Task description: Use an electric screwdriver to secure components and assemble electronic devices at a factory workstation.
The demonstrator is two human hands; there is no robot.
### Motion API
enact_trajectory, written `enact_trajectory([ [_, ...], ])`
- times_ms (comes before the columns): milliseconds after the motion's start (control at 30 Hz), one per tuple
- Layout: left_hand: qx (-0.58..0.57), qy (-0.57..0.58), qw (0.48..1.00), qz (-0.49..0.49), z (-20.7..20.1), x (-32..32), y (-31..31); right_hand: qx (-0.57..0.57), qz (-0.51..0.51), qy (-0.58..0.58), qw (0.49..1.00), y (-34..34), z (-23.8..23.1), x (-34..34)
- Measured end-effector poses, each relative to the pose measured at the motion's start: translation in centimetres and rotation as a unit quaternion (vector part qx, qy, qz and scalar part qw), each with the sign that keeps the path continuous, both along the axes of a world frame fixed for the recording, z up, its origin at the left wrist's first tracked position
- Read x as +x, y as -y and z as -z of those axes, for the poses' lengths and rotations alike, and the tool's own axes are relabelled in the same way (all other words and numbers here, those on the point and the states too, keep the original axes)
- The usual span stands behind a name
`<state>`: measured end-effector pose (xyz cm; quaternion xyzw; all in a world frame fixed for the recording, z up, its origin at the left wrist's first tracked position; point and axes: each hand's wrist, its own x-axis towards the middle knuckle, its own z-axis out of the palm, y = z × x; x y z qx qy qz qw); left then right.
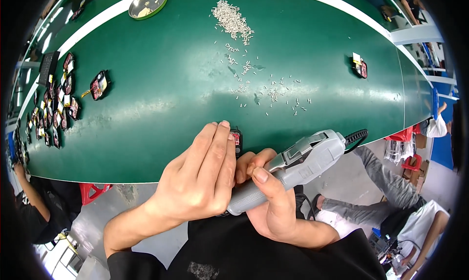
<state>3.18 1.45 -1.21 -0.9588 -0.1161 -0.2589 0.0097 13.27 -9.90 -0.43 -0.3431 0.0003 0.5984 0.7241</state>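
A grey electric screwdriver [293, 170] slants across the front, its cord end up to the right. My right hand [273, 197] is closed around its body, thumb on top. My left hand [195, 175] is just to the left, back upward, fingers pressed together. From behind its fingertips shows a small black device with a red face [237, 140]; the left fingers lie against it and hide most of it. The screwdriver's lower end is close to the left wrist. Beyond the hands, loose small silver screws [273, 92] are scattered on the green table [161, 84].
A heap of screws [230, 20] is at the far middle, near a round metal dish [147, 4]. Many black devices [56, 106] crowd the left side; one sits apart [99, 85], another at right [360, 66]. People sit nearby on both sides.
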Motion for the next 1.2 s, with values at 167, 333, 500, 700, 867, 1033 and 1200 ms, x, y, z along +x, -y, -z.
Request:
enact_trajectory([
  [167,-0.043,-0.019,0.998,-0.029,-0.6,0.2,0.7,-0.028,-0.012,0.015,0.999,0.2,-0.1,0.3],
  [333,-0.092,-0.079,0.992,-0.035,-0.5,-0.8,0.5,0.045,-0.104,0.072,0.991,-1.0,-0.7,2.9],
  [500,-0.114,-0.088,0.989,-0.023,-0.5,-1.1,1.0,0.273,-0.059,0.235,0.931,-4.5,-3.3,7.7],
  [700,-0.065,-0.059,0.996,-0.032,0.6,-0.9,0.9,0.287,-0.115,0.244,0.919,-7.8,-2.3,9.8],
  [867,-0.079,-0.047,0.995,-0.038,0.7,-0.7,0.9,0.283,-0.143,0.224,0.922,-8.1,-1.4,10.3],
  [1033,-0.077,-0.027,0.996,-0.039,1.1,-0.6,0.7,0.27,-0.137,0.246,0.921,-8.2,-0.9,10.0],
  [1200,-0.063,-0.001,0.997,-0.039,1.5,-0.7,0.6,0.25,-0.172,0.294,0.906,-8.9,-1.9,9.3],
])
